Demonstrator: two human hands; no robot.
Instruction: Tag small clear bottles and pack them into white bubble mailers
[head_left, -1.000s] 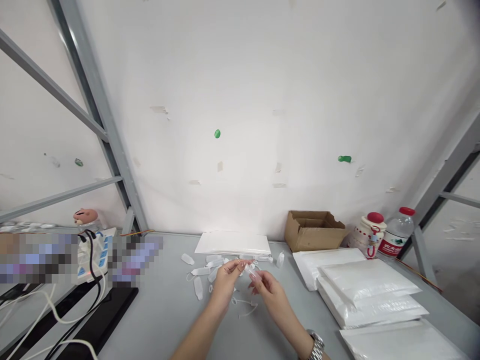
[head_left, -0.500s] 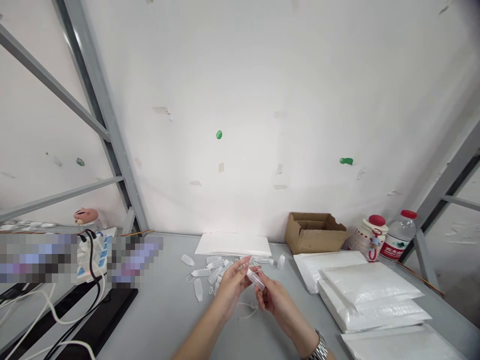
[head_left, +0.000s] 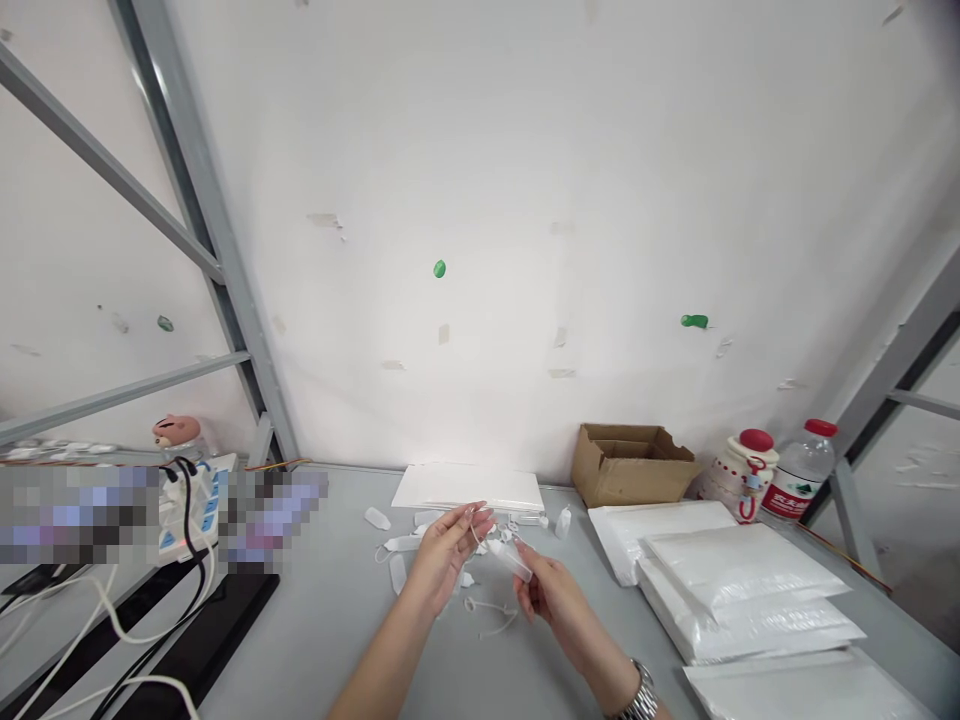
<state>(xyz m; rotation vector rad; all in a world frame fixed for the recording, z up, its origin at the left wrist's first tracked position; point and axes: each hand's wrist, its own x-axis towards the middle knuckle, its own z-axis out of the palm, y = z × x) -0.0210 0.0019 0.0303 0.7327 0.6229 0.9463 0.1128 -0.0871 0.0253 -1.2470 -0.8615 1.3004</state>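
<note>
My right hand (head_left: 551,598) pinches a small clear plastic vial (head_left: 512,560), held tilted above the grey table (head_left: 337,620). My left hand (head_left: 442,555) is raised beside it, its fingertips pinched on a thin white loop or cord (head_left: 477,530) at the vial's upper end. Under and behind the hands lie several more small clear vials (head_left: 397,543) and a loose white cord (head_left: 491,608) on the table. A watch shows on my right wrist.
A flat white sheet stack (head_left: 469,488) lies against the wall. An open cardboard box (head_left: 628,463), a white jar with a red lid (head_left: 742,462) and a water bottle (head_left: 799,470) stand at back right. White padded bags (head_left: 739,585) are stacked right. A power strip with cables (head_left: 191,500) sits left.
The hands came together on the vial, then the left hand lifted slightly, drawing the thin cord up from the vial's end. The right hand keeps hold of the vial.
</note>
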